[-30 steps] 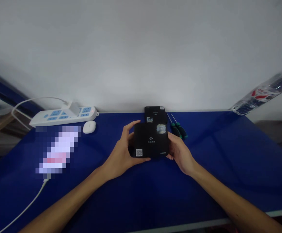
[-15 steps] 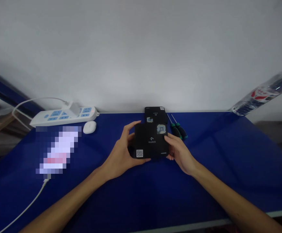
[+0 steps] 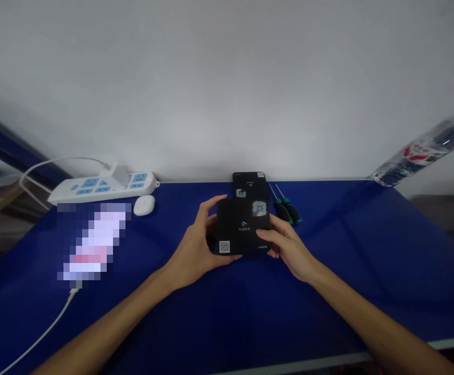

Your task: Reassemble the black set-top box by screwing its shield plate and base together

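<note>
1. Beneath both hands spreads a blue table (image 3: 227, 312), the largest thing in view, running back to a pale wall (image 3: 227, 78) beyond the fingertips.
2. Well left of the fingers, at the table's far edge, lies a white power strip (image 3: 102, 186) with a white plug (image 3: 116, 175) seated in it and a white cable looping off to the left.
3. Far to the right of the fingers, past the table's corner, a clear water bottle (image 3: 422, 152) with a red label lies tilted.
4. Nearer, to the left of the left hand's fingers, a blurred-out bright patch (image 3: 94, 240) lies on the table with a white cord (image 3: 43, 333) trailing from its near end.
5. Between the two sets of fingers sits the black box (image 3: 243, 227), held just above the table, its top face showing a small QR sticker and white print.
6. Left hand (image 3: 193, 249): its fingers curl around the box's left edge, thumb on the near corner, forefinger over the far corner.
7. Right hand (image 3: 289, 251): its fingers press against the box's right edge, thumb lying on the top face near the near right corner.
8. Just beyond the fingertips, a second black box (image 3: 249, 185) lies flat, partly hidden by the held one.
9. Just beyond the right fingers lie two green-handled screwdrivers (image 3: 287, 209), side by side.
10. Beyond the left fingers and to their left, near the power strip, rests a small white oval case (image 3: 144, 205).
</note>
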